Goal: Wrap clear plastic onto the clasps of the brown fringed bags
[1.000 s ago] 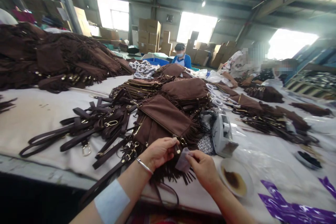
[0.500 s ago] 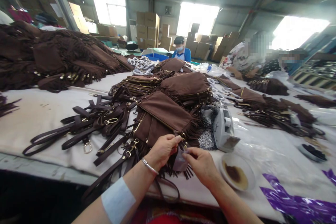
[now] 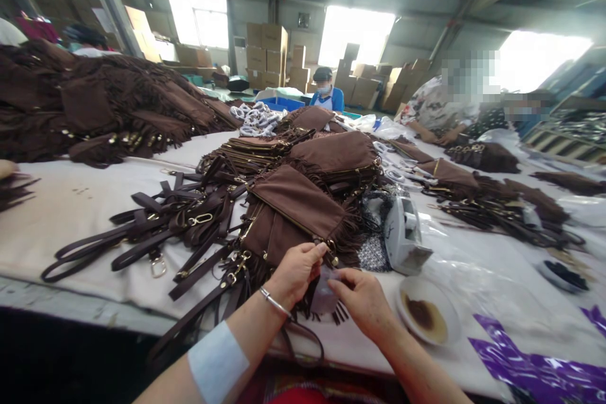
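In the head view, near the worktable's (image 3: 61,214) front edge, the left hand (image 3: 296,273) pinches what looks like a dark tab (image 3: 326,258) beside the brown fringed pouch's (image 3: 298,199) gold hardware (image 3: 334,261), apparently steadying it, while the right hand (image 3: 363,298) pinches a translucent plastic piece (image 3: 324,295) just below.

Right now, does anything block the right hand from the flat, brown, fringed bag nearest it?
Nothing visible does: the right hand pinches a small translucent sheet close to the brown bag, beside the left hand.
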`<action>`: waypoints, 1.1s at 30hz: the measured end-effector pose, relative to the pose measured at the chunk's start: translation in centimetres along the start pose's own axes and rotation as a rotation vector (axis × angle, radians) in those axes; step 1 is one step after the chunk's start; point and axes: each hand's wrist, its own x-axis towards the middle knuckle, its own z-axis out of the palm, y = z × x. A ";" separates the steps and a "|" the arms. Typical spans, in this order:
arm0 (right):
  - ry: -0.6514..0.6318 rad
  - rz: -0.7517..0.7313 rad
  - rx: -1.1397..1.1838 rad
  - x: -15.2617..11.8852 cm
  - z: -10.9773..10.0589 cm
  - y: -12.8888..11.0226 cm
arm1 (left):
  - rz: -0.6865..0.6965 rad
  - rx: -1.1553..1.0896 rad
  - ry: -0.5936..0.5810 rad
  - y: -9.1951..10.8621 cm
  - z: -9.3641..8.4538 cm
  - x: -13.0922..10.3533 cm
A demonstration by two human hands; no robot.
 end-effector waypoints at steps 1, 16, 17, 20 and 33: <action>-0.002 0.003 0.011 0.0 0.0 0.0 | 0.008 0.011 -0.006 0.0 -0.1 -0.1; -0.030 0.131 0.383 1.7 0.9 0.6 | 0.084 0.466 0.033 0.8 -0.9 -1.3; -0.040 0.146 0.404 2.0 1.1 0.5 | 0.074 0.475 0.037 1.1 -0.9 -1.5; -0.037 0.189 0.441 2.6 1.5 0.5 | 0.008 0.478 0.019 1.9 -1.1 -2.5; 0.085 0.122 0.161 2.8 2.7 1.3 | 0.224 0.692 0.011 0.2 -3.5 -4.2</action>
